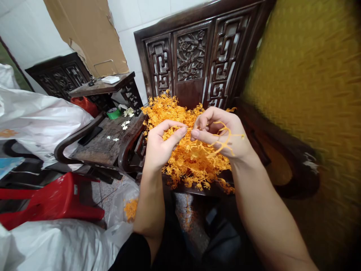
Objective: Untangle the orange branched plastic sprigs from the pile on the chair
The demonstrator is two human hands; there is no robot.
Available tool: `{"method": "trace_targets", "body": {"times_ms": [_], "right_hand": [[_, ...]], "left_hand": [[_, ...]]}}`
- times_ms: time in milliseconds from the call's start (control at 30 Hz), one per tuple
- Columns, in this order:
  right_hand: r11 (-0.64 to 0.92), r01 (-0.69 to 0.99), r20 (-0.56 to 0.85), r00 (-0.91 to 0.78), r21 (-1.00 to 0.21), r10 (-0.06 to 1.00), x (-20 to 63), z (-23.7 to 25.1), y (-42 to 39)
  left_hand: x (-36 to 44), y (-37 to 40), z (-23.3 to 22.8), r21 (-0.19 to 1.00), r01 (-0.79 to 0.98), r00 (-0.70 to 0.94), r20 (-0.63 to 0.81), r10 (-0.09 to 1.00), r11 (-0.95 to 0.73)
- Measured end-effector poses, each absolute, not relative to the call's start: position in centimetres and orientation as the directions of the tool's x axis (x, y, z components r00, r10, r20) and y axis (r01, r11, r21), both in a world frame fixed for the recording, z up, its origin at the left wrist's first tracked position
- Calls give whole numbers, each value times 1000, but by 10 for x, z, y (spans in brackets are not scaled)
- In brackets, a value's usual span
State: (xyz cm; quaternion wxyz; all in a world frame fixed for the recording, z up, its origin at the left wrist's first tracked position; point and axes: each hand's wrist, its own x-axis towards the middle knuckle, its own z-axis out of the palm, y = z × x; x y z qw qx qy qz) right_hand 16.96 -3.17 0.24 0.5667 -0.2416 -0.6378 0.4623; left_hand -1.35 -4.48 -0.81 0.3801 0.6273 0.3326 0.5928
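A heap of orange plastic flower sprigs (180,162) lies on the seat of a dark carved wooden chair (194,64). Above the heap, my left hand (160,145) and my right hand (222,133) meet fingertip to fingertip. Both pinch one thin orange sprig (222,141), whose branched stems trail across my right palm and out past it. My left thumb and forefinger grip the sprig's near end.
A dark side table (107,139) with small white flowers stands to the left, a red plastic stool (53,203) below it. White plastic sacks (39,120) fill the left side and front. A yellow cushion (310,94) covers the right. Some orange pieces (131,209) lie in a clear bag on the floor.
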Motion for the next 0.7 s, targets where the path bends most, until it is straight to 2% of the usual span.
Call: {"method": "trace_targets", "body": {"times_ms": [100, 200, 267, 367, 467, 600, 700], "right_hand": [[493, -232, 538, -217, -839, 814, 168, 3, -34], [583, -278, 626, -97, -764, 774, 176, 10, -39], [623, -319, 657, 3, -714, 754, 184, 16, -42], [635, -329, 653, 70, -699, 755, 190, 21, -44], [626, -256, 634, 60, -737, 771, 186, 16, -41], [641, -177, 648, 20, -747, 761, 176, 7, -39], [662, -137, 664, 38, -737, 746, 171, 5, -40]], "left_hand": [[-13, -42, -8, 880, -133, 16, 462, 887, -456], [-21, -41, -1, 831, -249, -196, 460, 866, -497], [-27, -43, 3, 811, -268, -271, 454, 849, -520], [-24, -50, 5, 853, -228, -119, 454, 883, -470], [-14, -55, 3, 888, -205, 66, 432, 900, -411], [-10, -52, 0, 912, -192, 144, 391, 909, -362], [-14, -49, -1, 952, -172, 218, 286, 933, -252]]}}
